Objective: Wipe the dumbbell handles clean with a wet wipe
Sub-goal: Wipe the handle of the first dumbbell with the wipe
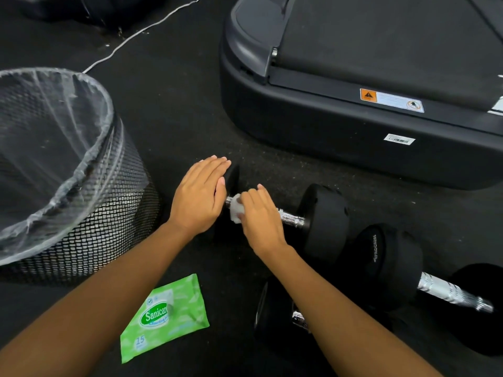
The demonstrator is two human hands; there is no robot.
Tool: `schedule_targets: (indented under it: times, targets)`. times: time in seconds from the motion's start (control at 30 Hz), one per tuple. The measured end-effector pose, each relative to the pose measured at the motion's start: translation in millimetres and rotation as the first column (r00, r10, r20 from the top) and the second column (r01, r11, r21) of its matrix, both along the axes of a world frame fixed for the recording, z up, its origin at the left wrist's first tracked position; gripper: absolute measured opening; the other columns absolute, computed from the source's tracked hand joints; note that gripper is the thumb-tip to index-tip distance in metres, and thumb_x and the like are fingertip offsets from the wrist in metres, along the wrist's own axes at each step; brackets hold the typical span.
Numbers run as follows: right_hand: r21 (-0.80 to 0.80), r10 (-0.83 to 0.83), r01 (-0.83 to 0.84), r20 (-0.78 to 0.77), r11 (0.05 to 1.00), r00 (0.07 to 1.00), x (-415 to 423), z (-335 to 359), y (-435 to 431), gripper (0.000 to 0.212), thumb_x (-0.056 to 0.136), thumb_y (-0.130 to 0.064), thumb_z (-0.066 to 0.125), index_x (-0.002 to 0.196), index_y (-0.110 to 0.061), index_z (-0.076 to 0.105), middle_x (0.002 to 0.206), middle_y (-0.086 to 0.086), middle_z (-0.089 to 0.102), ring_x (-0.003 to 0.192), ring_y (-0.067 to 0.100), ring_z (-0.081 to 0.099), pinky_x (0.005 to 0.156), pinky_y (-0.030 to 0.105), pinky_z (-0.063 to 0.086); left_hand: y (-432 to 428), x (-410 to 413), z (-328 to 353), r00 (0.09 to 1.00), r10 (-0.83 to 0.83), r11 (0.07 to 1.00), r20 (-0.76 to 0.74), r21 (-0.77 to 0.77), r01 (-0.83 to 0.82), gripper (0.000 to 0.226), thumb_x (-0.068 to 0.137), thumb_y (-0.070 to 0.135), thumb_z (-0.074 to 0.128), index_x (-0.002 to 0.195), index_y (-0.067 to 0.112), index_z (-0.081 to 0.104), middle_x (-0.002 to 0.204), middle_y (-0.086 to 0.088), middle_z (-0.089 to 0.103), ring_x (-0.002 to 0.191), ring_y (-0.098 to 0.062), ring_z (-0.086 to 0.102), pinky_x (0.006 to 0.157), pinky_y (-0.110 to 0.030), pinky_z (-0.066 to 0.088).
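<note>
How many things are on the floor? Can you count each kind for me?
Dumbbells: 2
Wipe packs: 1
Wet wipes: 1
Bins: 1
Treadmills: 1
Total: 6

All I've got here is dark speckled rubber floor (340, 175), a black treadmill base (326, 126) up top, and a white cable (130, 39) trailing off.

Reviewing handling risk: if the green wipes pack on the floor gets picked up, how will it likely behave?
The green wipes pack looks like a flat soft pouch, so it would probably flex and sag, and feel light. Its glossy film may be slightly slippery. Lying flat on the floor, it is unlikely to roll.
</note>
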State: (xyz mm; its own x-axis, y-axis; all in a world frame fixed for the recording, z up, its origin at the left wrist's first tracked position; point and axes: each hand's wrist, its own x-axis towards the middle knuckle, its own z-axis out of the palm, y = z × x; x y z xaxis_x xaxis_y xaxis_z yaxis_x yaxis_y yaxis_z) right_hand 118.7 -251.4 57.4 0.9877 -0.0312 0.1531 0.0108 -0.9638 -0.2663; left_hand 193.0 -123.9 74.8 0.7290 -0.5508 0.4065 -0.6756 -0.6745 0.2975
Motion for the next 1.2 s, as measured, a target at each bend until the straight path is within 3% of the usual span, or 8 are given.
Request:
schedule_targets:
  times: [0.17,0.3,0.43,0.57,0.77,1.0,1.2]
  targets:
    - [0.076,-0.082,0.078,0.042,0.994,0.996,-14.8,-9.2,-7.7,0.042,0.069,0.001,0.074,0.109,-0.002,0.06,0.098,0.01,0.063,0.098,0.026,0.06,0.111,0.033,0.016,0.2,-0.6,-0.4,1.0,-0.004,1.0,-0.002,-0.006,0.004,0.045,0.094,0.022,0.028,0.128,0.004,0.052,0.13,-0.01,0.055,0.127,-0.02,0.043,0.11,-0.032,0.026]
    - [0.049,-0.055,0.059,-0.068,0.997,0.996,1.8,1.1,-2.8,0.029,0.093,-0.01,0.052,0.121,-0.004,0.054,0.115,0.01,0.059,0.113,0.023,0.051,0.115,0.032,0.014,-1.0,-0.1,-0.5,1.0,-0.003,1.0,0.0,-0.008,0.003,0.045,0.094,0.022,0.028,0.128,0.004,0.053,0.129,-0.01,0.056,0.127,-0.021,0.044,0.11,-0.031,0.025]
    - [0.02,-0.018,0.021,-0.164,1.0,0.986,16.9,3.1,-2.7,0.023,0.098,-0.013,0.04,0.11,-0.006,0.058,0.108,0.01,0.061,0.104,0.025,0.055,0.105,0.033,0.029,-0.6,0.7,-0.5,1.0,-0.005,1.0,0.004,-0.014,0.005,0.045,0.094,0.022,0.029,0.127,0.003,0.053,0.129,-0.011,0.056,0.126,-0.022,0.045,0.11,-0.032,0.026]
    - [0.048,-0.085,0.095,-0.171,0.994,0.981,4.9,-1.8,-19.2,0.029,0.1,-0.019,0.033,0.111,-0.007,0.057,0.108,0.01,0.063,0.103,0.024,0.055,0.107,0.032,0.026,-0.3,-0.4,-0.3,1.0,-0.011,1.0,0.009,-0.02,0.011,0.045,0.094,0.021,0.029,0.126,0.003,0.054,0.128,-0.01,0.057,0.126,-0.022,0.045,0.109,-0.034,0.029]
    - [0.079,-0.152,0.175,-0.233,0.981,0.961,11.3,4.7,-13.4,0.026,0.099,-0.016,0.037,0.109,-0.002,0.057,0.109,0.015,0.062,0.103,0.028,0.054,0.098,0.032,0.032,-1.4,-1.4,1.8,1.0,-0.005,1.0,0.006,-0.008,0.005,0.045,0.094,0.022,0.028,0.127,0.003,0.053,0.128,-0.011,0.057,0.126,-0.022,0.045,0.109,-0.034,0.028]
    - [0.14,-0.052,0.083,-0.212,0.987,0.976,13.1,5.3,-13.8,0.025,0.096,-0.011,0.042,0.116,-0.006,0.056,0.112,0.013,0.061,0.105,0.027,0.054,0.097,0.028,0.03,0.4,-1.1,2.1,1.0,0.002,1.0,-0.001,0.013,-0.002,0.046,0.094,0.023,0.027,0.128,0.003,0.052,0.13,-0.011,0.055,0.127,-0.021,0.044,0.11,-0.033,0.026]
    - [0.117,-0.148,0.218,-0.432,0.969,0.889,19.3,21.4,-21.7,0.028,0.096,-0.017,0.039,0.111,-0.002,0.057,0.113,0.019,0.061,0.104,0.034,0.056,0.083,0.036,0.042,-1.1,-0.3,-0.3,1.0,-0.008,1.0,0.002,0.004,0.007,0.046,0.094,0.023,0.028,0.128,0.004,0.053,0.13,-0.01,0.055,0.127,-0.021,0.044,0.11,-0.035,0.028]
